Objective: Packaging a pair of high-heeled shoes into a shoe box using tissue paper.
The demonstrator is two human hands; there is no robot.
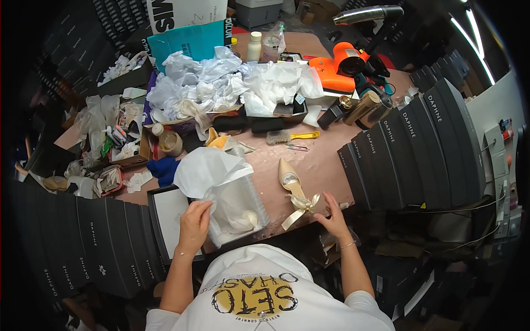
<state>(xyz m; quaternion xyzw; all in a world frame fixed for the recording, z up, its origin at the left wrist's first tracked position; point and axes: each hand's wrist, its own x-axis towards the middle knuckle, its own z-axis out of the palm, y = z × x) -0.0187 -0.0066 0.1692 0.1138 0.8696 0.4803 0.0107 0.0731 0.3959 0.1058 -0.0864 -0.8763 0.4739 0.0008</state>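
Observation:
A shoe box lined with white tissue paper [212,170] sits at the table's front edge, with a pale wrapped bundle [243,222] inside. My left hand [193,225] is at the box's left side, thumb and fingers pinched on the tissue paper's near edge. To the right of the box lies a beige pointed shoe [289,174], toe pointing away from me, with a cream satin ribbon bow [303,203] at its near end. My right hand [334,218] is just right of the bow, fingers spread, its thumb close to the ribbon.
Black shoe boxes [411,146] are stacked at right, with more black boxes [99,237] at left. Beyond the shoe lie a yellow-handled brush [298,135] and small scissors [297,147]. Crumpled paper [199,80] fills a box farther back, near an orange machine [334,74].

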